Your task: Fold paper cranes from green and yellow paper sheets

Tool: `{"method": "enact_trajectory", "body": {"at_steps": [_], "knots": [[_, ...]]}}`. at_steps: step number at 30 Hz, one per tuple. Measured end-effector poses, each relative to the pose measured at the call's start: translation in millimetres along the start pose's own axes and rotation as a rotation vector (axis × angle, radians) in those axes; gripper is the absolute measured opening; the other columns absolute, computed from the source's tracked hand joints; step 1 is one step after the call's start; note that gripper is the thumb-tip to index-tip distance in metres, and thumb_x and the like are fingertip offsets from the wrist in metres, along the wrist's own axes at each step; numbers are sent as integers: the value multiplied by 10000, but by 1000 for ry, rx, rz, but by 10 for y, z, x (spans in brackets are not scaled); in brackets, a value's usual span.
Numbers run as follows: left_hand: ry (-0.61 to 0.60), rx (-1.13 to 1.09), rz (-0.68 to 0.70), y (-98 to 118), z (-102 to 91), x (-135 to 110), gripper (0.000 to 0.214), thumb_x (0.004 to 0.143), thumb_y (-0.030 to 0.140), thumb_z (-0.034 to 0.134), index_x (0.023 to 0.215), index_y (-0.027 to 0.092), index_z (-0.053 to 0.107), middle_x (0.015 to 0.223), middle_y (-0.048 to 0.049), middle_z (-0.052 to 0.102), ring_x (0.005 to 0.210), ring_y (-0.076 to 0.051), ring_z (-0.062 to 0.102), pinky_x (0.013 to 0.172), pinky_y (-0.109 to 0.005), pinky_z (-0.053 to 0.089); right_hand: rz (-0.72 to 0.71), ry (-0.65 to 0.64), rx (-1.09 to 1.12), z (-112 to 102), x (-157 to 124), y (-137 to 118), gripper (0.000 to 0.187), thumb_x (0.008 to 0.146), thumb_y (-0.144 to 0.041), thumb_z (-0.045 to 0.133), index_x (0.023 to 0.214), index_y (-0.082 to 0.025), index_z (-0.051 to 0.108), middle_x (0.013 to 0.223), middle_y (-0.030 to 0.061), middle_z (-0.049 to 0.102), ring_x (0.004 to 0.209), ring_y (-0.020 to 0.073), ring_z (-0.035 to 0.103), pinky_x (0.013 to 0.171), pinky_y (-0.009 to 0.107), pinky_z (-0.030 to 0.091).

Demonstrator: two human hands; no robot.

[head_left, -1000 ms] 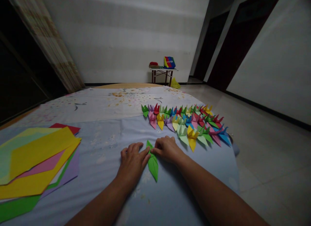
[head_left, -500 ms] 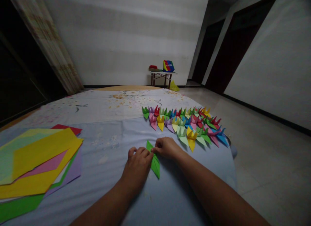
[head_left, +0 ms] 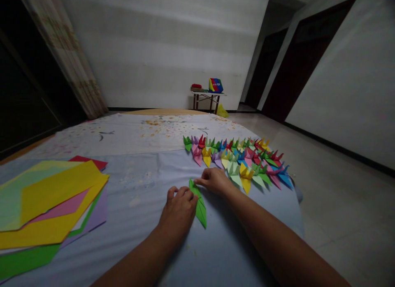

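While left hand (head_left: 180, 204) curled onto 1 green folded paper (head_left: 202, 211), right hand (head_left: 214, 181) fingers pinched its tip; crease likely needed firm pressure.

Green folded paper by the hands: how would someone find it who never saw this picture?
On the pale blue cloth, look between the stack of flat coloured sheets on the left and the paper cranes on the right. There the left hand and right hand both touch the green folded paper. It lies alone, a long pointed leaf shape, not a finished crane.
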State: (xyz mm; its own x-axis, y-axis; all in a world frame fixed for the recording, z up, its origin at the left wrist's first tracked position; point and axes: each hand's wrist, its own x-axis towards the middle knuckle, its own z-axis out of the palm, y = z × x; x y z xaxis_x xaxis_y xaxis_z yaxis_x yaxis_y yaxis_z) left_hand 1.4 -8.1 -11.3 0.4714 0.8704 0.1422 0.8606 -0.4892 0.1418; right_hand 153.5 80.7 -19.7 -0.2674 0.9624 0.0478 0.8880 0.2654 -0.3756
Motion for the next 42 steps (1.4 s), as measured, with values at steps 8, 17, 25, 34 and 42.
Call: {"method": "enact_trajectory", "body": {"at_steps": [8,17,25,34,42], "knots": [[-25,5,-12,14,-9,8,227,878,166,407,942,203,621,974,-73,636,1060,-251,490,925,-478,234,53,-39,-24,86,172,-59,367,688,-583,606,721,-224,673,771,38,681,853,214,569,762,321,326],[-16,-4,-10,13,-14,-2,221,880,176,408,950,206,616,975,-70,634,1072,-252,479,921,-481,226,64,70,-11,52,283,-88,326,776,-508,550,762,-205,670,779,36,683,798,181,584,712,278,328],[-6,4,-15,20,-3,0,237,873,161,408,946,210,628,961,-70,628,1048,-245,483,917,-473,231,61,-36,-59,70,183,-105,387,678,-596,620,718,-215,675,763,36,682,823,202,576,768,307,328],[131,-160,1,-120,82,-32,221,854,208,473,1007,248,627,968,-40,631,1001,-216,501,895,-431,245,-18,-19,-31,-70,-3,-73,438,861,-514,432,791,-171,695,754,54,682,706,145,564,605,245,308],[214,-221,-52,-179,115,-3,136,817,231,530,901,237,636,933,-19,626,948,-203,518,852,-391,277,-114,-169,-69,-96,-191,-160,459,906,-441,346,774,-169,693,770,80,688,701,157,568,630,259,304]]}}
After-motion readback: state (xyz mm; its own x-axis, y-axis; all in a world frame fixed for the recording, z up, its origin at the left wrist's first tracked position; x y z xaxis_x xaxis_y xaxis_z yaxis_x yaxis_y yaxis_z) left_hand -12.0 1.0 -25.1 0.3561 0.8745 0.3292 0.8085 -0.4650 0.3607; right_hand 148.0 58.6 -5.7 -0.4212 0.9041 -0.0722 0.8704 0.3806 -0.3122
